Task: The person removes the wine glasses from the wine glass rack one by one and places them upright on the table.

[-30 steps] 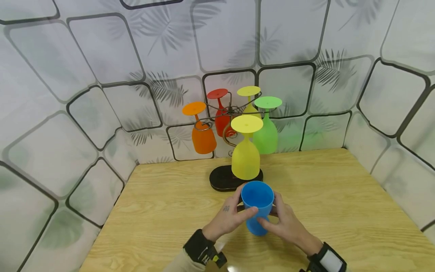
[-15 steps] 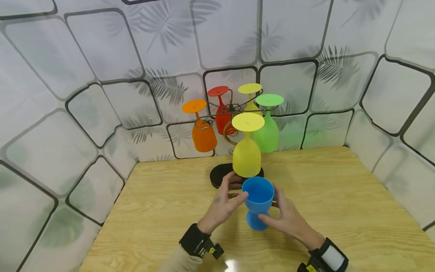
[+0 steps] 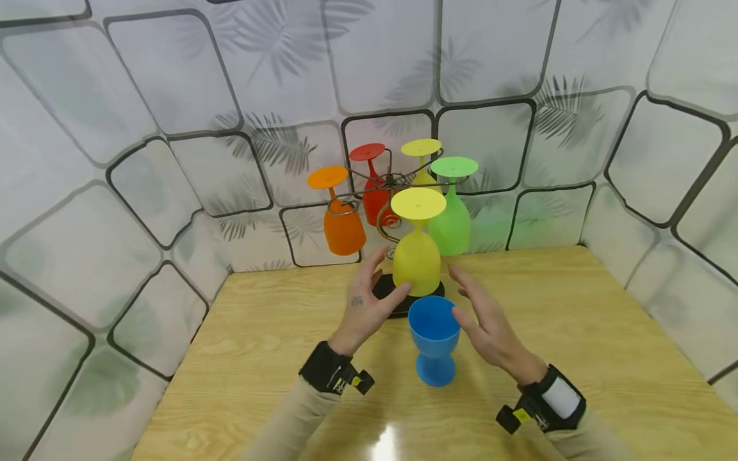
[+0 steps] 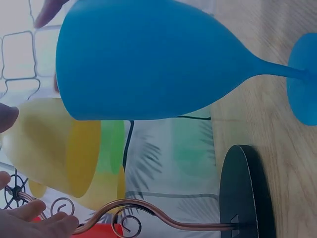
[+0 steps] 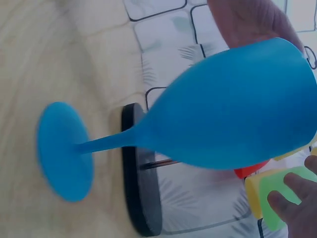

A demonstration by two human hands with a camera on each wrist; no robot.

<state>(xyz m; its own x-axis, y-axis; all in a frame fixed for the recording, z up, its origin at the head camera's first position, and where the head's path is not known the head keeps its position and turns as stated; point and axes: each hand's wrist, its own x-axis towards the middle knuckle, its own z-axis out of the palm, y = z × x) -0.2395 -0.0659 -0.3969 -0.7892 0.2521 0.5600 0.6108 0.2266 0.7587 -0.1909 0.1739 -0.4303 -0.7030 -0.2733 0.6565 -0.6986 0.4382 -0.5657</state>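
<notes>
Clearly, you had both hands parted wide with nothing gripped: your left hand (image 3: pixel 364 312) curved beside the left of the front yellow goblet (image 3: pixel 416 264), and your right hand (image 3: pixel 491 328) faced it from the other side, fingers extended and thumb apart. In the head view your left thumb overlapped the yellow bowl, but I could not tell whether it touched. Just nearer you, the blue goblet (image 3: pixel 435 344) stood upright on the wood-grain table (image 3: pixel 271 378), unheld, with your right thumb at its rim; contact there was unclear too. That was the likeliest trouble, I judged: a thumb or wrist brushing that rim could have tipped the cup, tall as it was on a thin stem. The yellow one hung upside down by its foot from the wire rack (image 3: pixel 390 181), so a lopsided squeeze could have swung it or knocked it loose. Farther out, the green goblet (image 3: pixel 452 228), orange goblet (image 3: pixel 344 232), red goblet (image 3: pixel 375 203) and rear yellow goblet (image 3: pixel 421 148) hung inverted from the same wires, and a hard tug might have shaken them all or rocked the black oval base (image 4: pixel 237 193).
</notes>
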